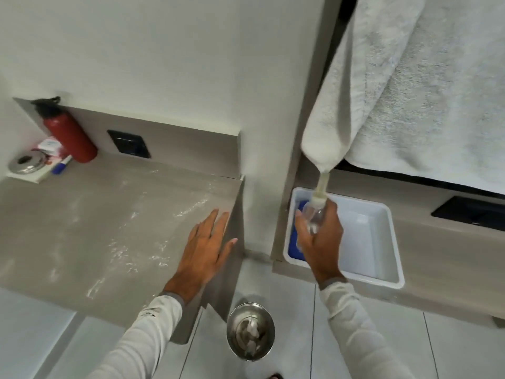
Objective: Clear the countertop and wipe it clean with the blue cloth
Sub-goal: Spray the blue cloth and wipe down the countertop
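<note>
While your right hand (319,236) grips the clear bottle (314,214), the blue cloth (293,242) lies just under it.
Your left hand (205,250) rests flat, fingers spread, on the table (82,214) edge, farther away.

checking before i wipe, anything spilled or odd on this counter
Yes. White powdery streaks are scattered across the grey countertop, mostly toward its right edge beside the left hand. A red bottle and small items are crowded in the far left corner.
</note>
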Demonstrator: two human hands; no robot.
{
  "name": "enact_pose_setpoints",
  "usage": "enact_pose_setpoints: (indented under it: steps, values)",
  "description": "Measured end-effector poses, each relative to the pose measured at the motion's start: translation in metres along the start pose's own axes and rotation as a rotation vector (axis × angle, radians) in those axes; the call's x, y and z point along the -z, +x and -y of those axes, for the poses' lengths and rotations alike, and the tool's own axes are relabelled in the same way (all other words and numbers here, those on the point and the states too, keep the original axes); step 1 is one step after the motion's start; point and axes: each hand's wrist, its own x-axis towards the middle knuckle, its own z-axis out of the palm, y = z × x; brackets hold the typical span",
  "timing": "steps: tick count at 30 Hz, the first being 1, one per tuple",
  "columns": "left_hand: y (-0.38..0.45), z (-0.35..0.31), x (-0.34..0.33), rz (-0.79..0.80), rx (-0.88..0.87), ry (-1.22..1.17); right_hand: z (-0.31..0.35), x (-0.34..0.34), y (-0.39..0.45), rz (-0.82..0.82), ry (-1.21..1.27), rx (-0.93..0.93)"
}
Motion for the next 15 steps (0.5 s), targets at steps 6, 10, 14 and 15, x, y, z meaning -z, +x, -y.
enact_pose_setpoints:
  steps: [6,10,14,15]
  values:
    - [-0.08,0.072,0.038,-0.057,0.194,0.016,0.041,-0.072,-0.09,0.322,0.151,-0.175]
    - [-0.139,0.114,0.048,-0.048,0.316,0.016,0.058,-0.102,-0.139,0.567,0.217,-0.194]
    - [-0.186,0.141,0.051,-0.05,0.374,0.038,0.07,-0.121,-0.181,0.675,0.256,-0.221]
    - [-0.194,0.145,0.051,-0.059,0.377,0.044,0.074,-0.125,-0.192,0.689,0.247,-0.217]
